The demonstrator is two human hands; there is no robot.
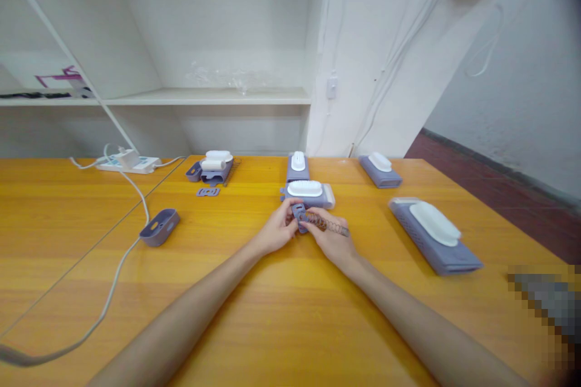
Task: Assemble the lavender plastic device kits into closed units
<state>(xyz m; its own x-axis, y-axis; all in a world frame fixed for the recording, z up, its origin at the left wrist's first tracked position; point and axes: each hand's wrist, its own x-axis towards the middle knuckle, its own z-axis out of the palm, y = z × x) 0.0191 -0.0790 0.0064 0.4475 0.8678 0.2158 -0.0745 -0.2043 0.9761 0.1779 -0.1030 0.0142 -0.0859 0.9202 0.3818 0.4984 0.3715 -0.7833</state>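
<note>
My left hand (279, 227) pinches a small grey-purple plastic plate with cut-out slots (299, 213) by its left side. A coil spring (329, 225) lies across the fingers of my right hand (333, 242), its near end against the plate. Right thumb and fingers close round that end of the spring at the plate's right side. Just beyond both hands lies a grey-purple case with a white oval brush head (305, 188) on top. Another such case with a white brush head (298, 163) sits right behind it.
Two more cases (380, 169) (436, 230) lie to the right. Back left, a case with a white roller (216, 166) stands beside a spring (231, 173) and a slotted plate (207, 191). A hollow grey-purple cap (160, 227) touches a white cable (120, 269) near a power strip (129, 161).
</note>
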